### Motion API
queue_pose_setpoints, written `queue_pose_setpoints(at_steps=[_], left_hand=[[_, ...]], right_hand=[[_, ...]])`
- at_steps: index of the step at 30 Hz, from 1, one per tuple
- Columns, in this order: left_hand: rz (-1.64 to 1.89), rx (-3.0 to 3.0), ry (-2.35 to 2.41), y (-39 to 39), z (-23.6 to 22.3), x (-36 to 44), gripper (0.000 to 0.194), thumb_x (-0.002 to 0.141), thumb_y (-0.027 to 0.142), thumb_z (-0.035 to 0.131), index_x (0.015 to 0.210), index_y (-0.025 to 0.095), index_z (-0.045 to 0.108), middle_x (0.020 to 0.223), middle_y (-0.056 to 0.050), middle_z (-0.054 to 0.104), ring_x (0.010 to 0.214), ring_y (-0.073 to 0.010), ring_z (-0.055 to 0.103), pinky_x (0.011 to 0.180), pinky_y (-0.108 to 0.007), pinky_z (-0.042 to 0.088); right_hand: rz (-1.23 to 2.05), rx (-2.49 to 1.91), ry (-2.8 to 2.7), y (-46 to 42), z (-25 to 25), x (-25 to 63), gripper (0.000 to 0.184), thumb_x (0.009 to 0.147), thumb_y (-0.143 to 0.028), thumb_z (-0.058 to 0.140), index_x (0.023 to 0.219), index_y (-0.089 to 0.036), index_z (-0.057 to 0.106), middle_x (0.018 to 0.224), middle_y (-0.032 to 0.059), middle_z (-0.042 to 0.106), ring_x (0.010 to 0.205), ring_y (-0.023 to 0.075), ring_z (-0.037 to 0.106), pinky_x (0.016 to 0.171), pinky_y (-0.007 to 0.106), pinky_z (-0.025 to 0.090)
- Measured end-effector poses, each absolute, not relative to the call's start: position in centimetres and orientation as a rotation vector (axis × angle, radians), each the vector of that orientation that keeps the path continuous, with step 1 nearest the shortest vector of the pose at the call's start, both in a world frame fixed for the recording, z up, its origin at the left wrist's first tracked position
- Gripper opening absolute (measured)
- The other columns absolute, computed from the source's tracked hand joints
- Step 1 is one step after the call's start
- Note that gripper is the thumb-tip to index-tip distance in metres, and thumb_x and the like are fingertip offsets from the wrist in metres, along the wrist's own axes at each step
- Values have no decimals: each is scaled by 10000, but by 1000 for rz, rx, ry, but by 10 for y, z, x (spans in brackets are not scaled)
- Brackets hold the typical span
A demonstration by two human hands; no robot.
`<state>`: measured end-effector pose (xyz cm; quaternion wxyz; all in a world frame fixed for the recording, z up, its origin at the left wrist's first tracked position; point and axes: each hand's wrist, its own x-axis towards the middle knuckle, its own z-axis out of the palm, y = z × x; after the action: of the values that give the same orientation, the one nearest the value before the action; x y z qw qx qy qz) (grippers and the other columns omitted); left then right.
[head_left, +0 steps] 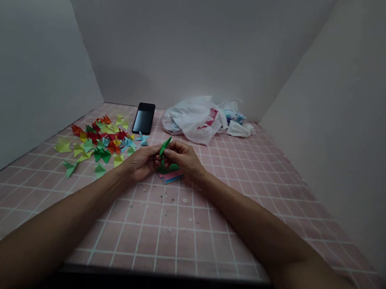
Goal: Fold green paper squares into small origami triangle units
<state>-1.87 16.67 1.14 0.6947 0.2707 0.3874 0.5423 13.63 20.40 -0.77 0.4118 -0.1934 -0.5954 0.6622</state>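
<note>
A narrow folded piece of green paper (165, 146) stands tilted between my two hands, above the middle of the table. My left hand (142, 162) pinches it from the left, palm partly turned up. From the right, my right hand (184, 158) grips its lower part between thumb and fingers. Beneath the hands lies a small stack of coloured paper sheets (172, 176), with green, pink and blue edges showing; my right hand covers part of it. Left of my hands spreads a pile of folded paper shapes (102, 153) in red, orange, yellow, green and light blue.
A black phone (143, 119) lies behind the paper pile. Crumpled white plastic bags (196, 116) sit by the back wall, with a blue and white packet (235, 117) beside them. A pink checked cloth (244, 184) covers the table; pale walls enclose it on three sides.
</note>
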Motion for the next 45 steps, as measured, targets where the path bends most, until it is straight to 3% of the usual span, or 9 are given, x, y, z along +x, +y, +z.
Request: queue_pose_setpoints(at_steps=[11,23,45], left_hand=[[1200,605,858,167,12,-18,195,960,112,600,794,88,701,638,-43,663,503,-106,640,433,-152,490],[1298,630,837,161,16,-13,247,960,90,584,727,103,666,568,-13,634,448,-73,574,452,-139,495],[1286,672,810,164,8,-17,154,923,123,651,772,106,680,614,-14,652,478,-93,607,476,-172,534]], right_hand=[[1689,-486,-1482,203,-8,136,377,745,-468,847,792,-186,600,663,-19,671,539,110,599,536,232,502],[1713,-492,-1414,200,-8,138,317,751,-403,822,811,-185,601,668,-23,666,544,106,599,547,225,496],[1723,-473,-1426,199,-8,137,329,764,-400,831,827,-173,601,730,-6,710,540,96,603,533,213,497]])
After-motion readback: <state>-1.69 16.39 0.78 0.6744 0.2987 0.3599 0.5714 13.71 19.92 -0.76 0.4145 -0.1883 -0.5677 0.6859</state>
